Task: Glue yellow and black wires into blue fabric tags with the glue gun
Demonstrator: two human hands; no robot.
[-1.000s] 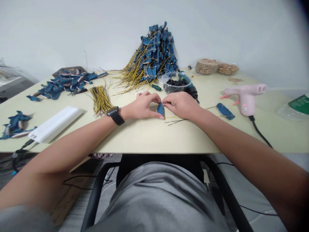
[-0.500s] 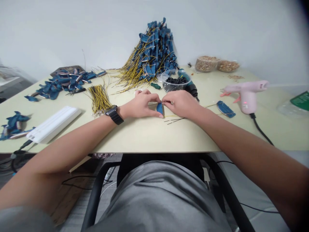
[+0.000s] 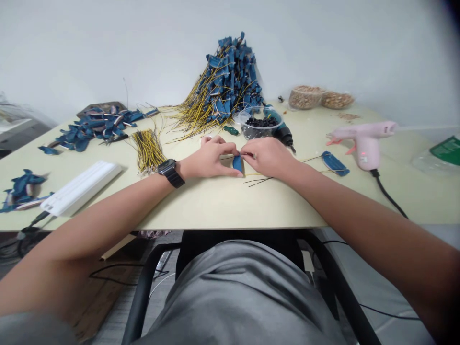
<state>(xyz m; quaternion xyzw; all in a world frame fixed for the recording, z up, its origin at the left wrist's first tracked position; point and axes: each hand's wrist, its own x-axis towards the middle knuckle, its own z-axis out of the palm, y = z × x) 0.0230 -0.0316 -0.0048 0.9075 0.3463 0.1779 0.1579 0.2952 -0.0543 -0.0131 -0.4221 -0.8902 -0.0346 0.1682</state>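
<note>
My left hand point(image 3: 209, 159), with a black watch on its wrist, pinches a small blue leaf-shaped piece point(image 3: 237, 163) on the pale tabletop point(image 3: 223, 201). My right hand point(image 3: 268, 155) meets it from the right, its fingertips closed on a thin wire at the top of the same blue piece. A few loose dark wires point(image 3: 259, 181) lie just right of the piece. Another blue piece on a wire point(image 3: 334, 163) lies further right.
A tall heap of blue pieces on yellow wires point(image 3: 226, 86) leans at the wall. A clear tub of black beads point(image 3: 259, 123), a pink glue gun point(image 3: 361, 139) with cord, a yellow wire bundle point(image 3: 148, 147), a white box point(image 3: 81, 186) and flat blue pieces point(image 3: 97, 125) surround my hands.
Both hands stay pinched together on the blue piece with only slight finger shifts. The view has bobbed a little.
</note>
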